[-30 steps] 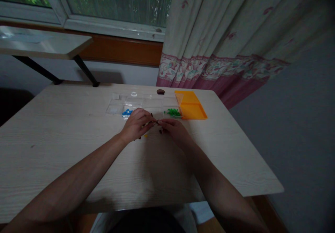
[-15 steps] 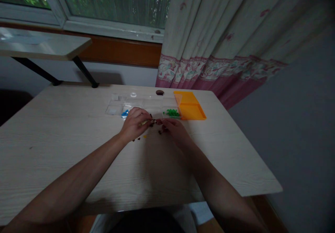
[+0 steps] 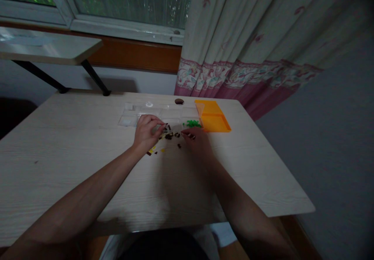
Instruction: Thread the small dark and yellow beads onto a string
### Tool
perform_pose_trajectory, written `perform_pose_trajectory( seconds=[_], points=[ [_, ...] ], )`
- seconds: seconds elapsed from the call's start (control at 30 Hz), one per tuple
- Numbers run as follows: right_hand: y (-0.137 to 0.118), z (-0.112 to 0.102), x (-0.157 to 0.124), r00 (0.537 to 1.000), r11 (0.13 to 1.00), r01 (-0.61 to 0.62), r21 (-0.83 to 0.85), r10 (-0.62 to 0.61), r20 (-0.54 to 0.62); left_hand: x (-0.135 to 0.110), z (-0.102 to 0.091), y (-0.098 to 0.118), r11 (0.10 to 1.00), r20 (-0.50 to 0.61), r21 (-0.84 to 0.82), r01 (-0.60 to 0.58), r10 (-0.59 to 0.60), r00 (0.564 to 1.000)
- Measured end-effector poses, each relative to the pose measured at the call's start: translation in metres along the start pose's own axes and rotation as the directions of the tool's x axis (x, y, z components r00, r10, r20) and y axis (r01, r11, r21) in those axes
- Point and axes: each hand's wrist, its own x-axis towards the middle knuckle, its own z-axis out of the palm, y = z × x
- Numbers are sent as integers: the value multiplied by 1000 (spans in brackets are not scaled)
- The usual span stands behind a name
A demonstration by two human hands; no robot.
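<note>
My left hand [image 3: 146, 134] is over the left side of a loose heap of small dark brown pieces [image 3: 168, 136]. Its thumb and index finger close together beside a dark bit, and I cannot make out what they pinch. On the heap's right, my right hand [image 3: 198, 142] is closed, with dark brown pieces [image 3: 191, 136] showing along its fingers. Small yellow pieces [image 3: 152, 149] lie beneath my left wrist, near a few brown ones. One brown piece [image 3: 179, 146] lies by itself in front of the heap.
Behind my hands stands a clear compartment box [image 3: 171, 113], with small green pieces [image 3: 193, 123] in its right front compartment. An orange tray [image 3: 215, 118] adjoins it. A round hole [image 3: 179, 101] pierces the table [image 3: 117, 182] at the back. A raised shelf [image 3: 49, 48] stands at left.
My hands were together at the fingertips over the heap and have drawn apart. My left hand now covers the blue pieces seen before, and more of the brown heap shows between the hands.
</note>
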Motion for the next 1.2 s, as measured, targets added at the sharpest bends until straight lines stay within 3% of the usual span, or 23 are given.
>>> perform_pose_trajectory(
  seconds=[0.2, 0.4, 0.6, 0.9, 1.2],
  points=[
    [0, 2, -3, 995, 994, 18, -105, -8, 97, 1, 0, -1, 999, 3, 25, 46, -46, 999],
    [-2, -2, -2, 980, 985, -48, -165, 79, 183, 1, 0, -2, 995, 25, 34, 95, -95, 995],
    [0, -10, -1, 941, 990, 18, -139, 30, 338, 0, 2, -4, 993, 30, 47, 112, -113, 993],
    [-3, -14, -1, 929, 952, 140, -272, -31, 369, 0, 3, -6, 995, 29, 46, 93, -94, 995],
    [-5, -13, -2, 924, 934, 197, -298, -76, 374, -1, 4, -7, 995, 43, 51, 88, -90, 995]
  ],
)
